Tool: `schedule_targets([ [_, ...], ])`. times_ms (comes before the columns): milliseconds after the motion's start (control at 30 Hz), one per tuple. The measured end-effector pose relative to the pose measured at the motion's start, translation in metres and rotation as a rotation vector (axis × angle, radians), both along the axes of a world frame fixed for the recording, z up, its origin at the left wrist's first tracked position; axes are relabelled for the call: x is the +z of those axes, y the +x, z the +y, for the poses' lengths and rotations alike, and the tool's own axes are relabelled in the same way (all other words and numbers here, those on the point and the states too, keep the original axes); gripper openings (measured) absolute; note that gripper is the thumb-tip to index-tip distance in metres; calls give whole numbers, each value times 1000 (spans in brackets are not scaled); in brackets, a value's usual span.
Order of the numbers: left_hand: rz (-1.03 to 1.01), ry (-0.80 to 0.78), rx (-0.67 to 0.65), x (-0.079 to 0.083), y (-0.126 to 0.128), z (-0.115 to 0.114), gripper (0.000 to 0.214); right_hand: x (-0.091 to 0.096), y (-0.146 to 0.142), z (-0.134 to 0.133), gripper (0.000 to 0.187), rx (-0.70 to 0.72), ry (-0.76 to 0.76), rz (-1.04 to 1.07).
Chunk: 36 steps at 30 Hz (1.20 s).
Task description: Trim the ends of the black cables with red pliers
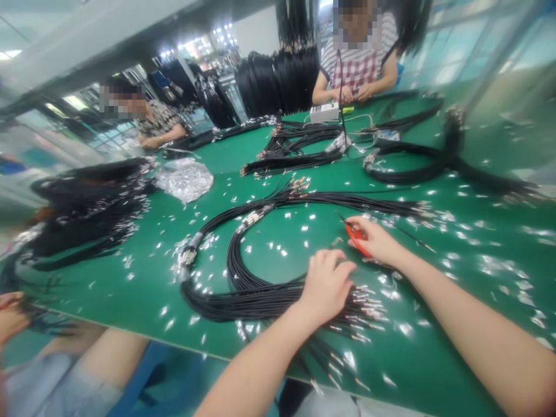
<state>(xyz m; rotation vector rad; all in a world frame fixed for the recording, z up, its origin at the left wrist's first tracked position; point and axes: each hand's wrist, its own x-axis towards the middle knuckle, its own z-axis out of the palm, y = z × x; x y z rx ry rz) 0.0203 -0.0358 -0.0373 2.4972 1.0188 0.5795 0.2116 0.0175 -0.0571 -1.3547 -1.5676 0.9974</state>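
Note:
My right hand (379,242) is closed around orange-handled cutters (358,238), whose dark tips point up and left above the table. Just left of it, my left hand (328,284) hovers over or rests on a bundle of black cables (256,298); I cannot tell which. Its fingers are bent but apart, with nothing visible between them. The bundle curves in a loop to the left, and its stripped, pale cable ends (365,307) fan out beside my left hand. A light blurred scrap (336,241) shows near the fingertips.
Small shiny scraps (282,250) litter the green table (174,301). A clear plastic bag (186,178) and more cable bundles (99,202) lie left. Further coils (408,168) and a white box (324,112) are at the back. Two co-workers sit opposite; another person's hand (11,315) shows at left.

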Motion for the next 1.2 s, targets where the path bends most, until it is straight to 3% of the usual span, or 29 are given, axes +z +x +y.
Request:
schedule_targets([
  [100,223,-1,-65,-2,3,-4,17,-1,4,0,41,-63,-26,227],
  [233,273,-12,-150,-3,4,-4,15,-2,9,-2,46,-117,-90,452],
  [333,76,-65,-53,-2,3,-4,16,-1,5,-4,54,-173,-106,478],
  [467,-524,-314,284,2,-3,3,15,15,-11,-13,54,-153,-52,439],
  [567,-823,-496,318,6,-8,8,16,39,-31,-25,51,-36,2,453],
  [733,-889,-646,268,9,-7,9,19,65,-59,-39,42,12,81,456],
  [867,-943,-716,285,11,-5,6,19,66,-64,-32,38,44,68,418],
  [1000,-1025,-886,256,14,-5,7,21,67,-64,-23,38,180,-17,396],
  [1100,-1050,-1103,175,14,-7,11,20,72,-65,-23,31,285,13,257],
  [1200,-1097,-1207,162,14,-9,14,21,76,-64,-25,24,318,137,45],
])
